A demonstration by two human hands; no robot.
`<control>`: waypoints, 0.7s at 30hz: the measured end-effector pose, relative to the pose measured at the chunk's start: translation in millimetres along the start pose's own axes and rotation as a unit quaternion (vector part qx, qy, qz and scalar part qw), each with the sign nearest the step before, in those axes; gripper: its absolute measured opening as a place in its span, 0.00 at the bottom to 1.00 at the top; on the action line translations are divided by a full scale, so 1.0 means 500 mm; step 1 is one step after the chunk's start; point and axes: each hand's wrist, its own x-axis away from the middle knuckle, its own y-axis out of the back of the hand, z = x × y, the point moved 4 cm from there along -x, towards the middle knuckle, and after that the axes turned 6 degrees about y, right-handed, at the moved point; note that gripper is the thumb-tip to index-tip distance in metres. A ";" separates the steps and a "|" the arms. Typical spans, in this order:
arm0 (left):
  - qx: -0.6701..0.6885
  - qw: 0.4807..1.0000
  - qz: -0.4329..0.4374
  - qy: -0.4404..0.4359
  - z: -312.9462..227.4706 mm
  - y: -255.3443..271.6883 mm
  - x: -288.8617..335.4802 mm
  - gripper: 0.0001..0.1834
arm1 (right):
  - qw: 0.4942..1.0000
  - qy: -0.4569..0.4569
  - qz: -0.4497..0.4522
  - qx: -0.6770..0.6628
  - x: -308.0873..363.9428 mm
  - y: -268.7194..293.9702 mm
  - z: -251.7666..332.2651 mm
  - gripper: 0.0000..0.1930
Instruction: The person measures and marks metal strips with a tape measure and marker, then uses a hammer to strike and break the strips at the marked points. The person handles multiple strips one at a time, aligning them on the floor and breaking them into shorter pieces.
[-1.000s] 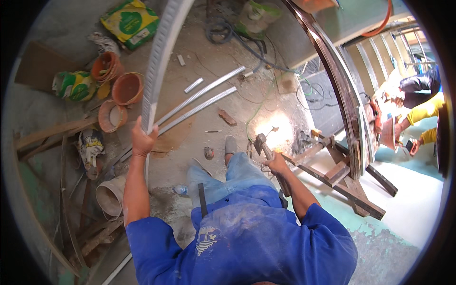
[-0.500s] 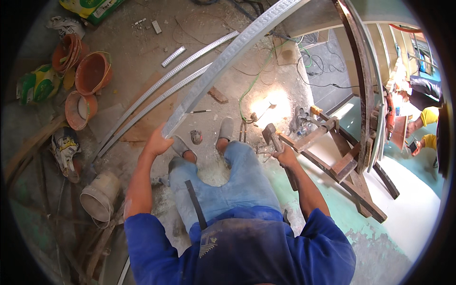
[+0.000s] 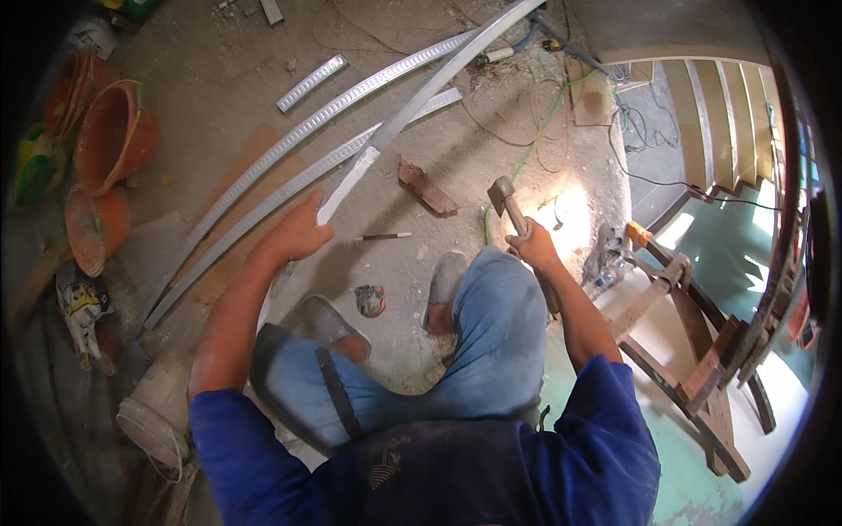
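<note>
At our eight o'clock we have a whitish bucket (image 3: 153, 425), tipped over; at nine lies a crumpled black, white and yellow bag (image 3: 79, 302); at ten, orange buckets (image 3: 114, 140) lean together, with a green and yellow sack (image 3: 35, 167) at the far rim; between ten and eleven we find two long metal strips (image 3: 289, 197) side by side on the floor, and a short metal piece (image 3: 312, 83) just beyond them at eleven; near the middle, between and ahead of our feet, sit a small dark red object (image 3: 370, 300) and a slim black-and-white stick (image 3: 382, 236); a broken brown scrap (image 3: 427, 187) lies at twelve; a green cord (image 3: 561, 105) winds at one; a clear bottle (image 3: 611, 272) lies at three; between three and four a wooden trestle (image 3: 684, 386) crowds the side of our right forearm.

Our left hand (image 3: 298, 230), toward ten, is closed around a long metal channel (image 3: 421, 101), thumb along its edge, other fingers mostly hidden; the channel slants up to about one o'clock, crossing over both strips, though we cannot tell whether it touches them; our right hand (image 3: 535, 247), near three, is wrapped round the handle of a hammer (image 3: 504, 195), its head toward one to two.
</note>
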 end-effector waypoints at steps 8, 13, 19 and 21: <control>0.043 0.999 0.010 0.005 0.109 -0.150 -0.115 0.31 | 0.969 0.207 0.064 -0.116 -0.120 -0.144 -0.008 0.20; -0.071 0.993 -0.054 -0.077 0.124 -0.186 -0.143 0.25 | 0.942 0.312 0.119 0.039 -0.116 -0.268 0.056 0.21; -0.143 0.987 -0.079 0.011 0.144 -0.218 -0.168 0.18 | 0.873 0.439 0.127 0.170 -0.105 -0.352 0.060 0.26; -0.167 0.982 -0.073 0.040 0.155 -0.226 -0.167 0.18 | 0.850 0.503 -0.085 0.131 -0.109 -0.325 0.069 0.31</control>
